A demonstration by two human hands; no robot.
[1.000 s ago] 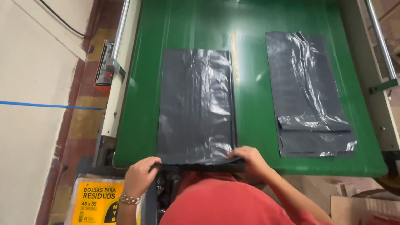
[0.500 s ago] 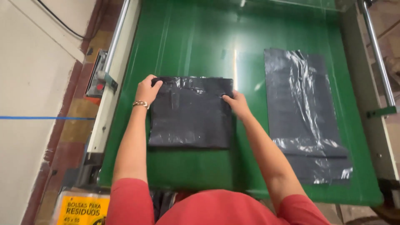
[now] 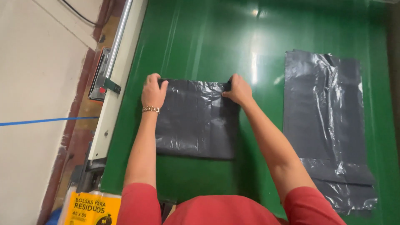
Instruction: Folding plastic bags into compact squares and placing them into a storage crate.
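Looking down past your red sleeves, closest to you at the bottom left there's a yellow packet (image 3: pixel 92 208) with a little black bag picture on it, sitting just off the edge of the green table (image 3: pixel 196 41). Moving up along your forearms, you get to the folded grey plastic bag (image 3: pixel 196 121) — it's lying flat on the green surface, roughly in the middle, with its near edge towards you and its far edge under your fingers. Your left hand (image 3: pixel 153 92) is curled over the far left corner of that bag, fingers bent down onto the plastic, bracelet (image 3: pixel 151 109) on the wrist. Your right hand (image 3: pixel 238 89) is doing the same at the far right corner, fingers closed on the edge — looks like a grip on the top fold, though I can't tell if you're pinching one layer or several. Over to the right, well apart from that one, a second grey bag (image 3: pixel 325 125) lies spread out long and flat, wrinkly and shiny, its near end folded. Off the left edge of the table runs a white rail (image 3: pixel 112 100) with a metal rod along it, and past that a pale floor with a blue line (image 3: pixel 41 121) across it.
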